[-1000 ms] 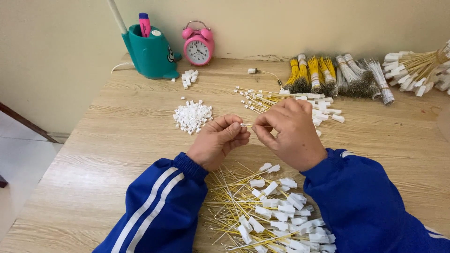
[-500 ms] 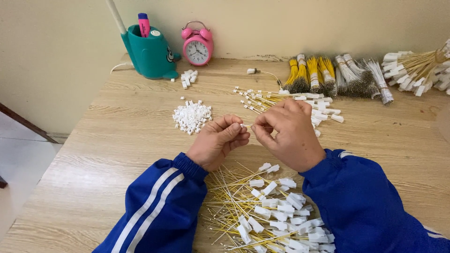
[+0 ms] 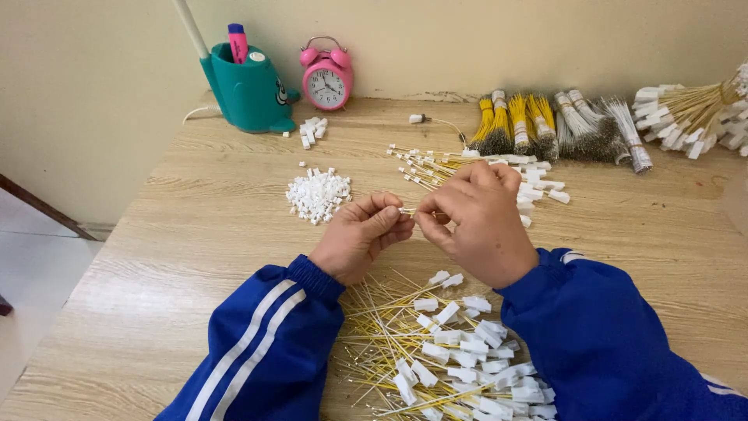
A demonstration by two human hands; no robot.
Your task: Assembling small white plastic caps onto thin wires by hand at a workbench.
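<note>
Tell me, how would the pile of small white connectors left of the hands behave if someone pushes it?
The pile of small white connectors would probably scatter, since the pieces lie loose and a few already sit apart. Each looks tiny and light, and blocky, so likelier to slide than roll on the smooth wooden table.

The left hand (image 3: 361,238) and right hand (image 3: 481,221) are meeting fingertip to fingertip. Both are pinching closed, forearms angling inward.

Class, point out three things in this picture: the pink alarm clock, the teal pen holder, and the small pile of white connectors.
Pink alarm clock (image 3: 327,81), head view, on its white dial.
Teal pen holder (image 3: 248,95), head view, on its front wall.
Pile of white connectors (image 3: 318,195), head view, on the middle of the heap.
</note>
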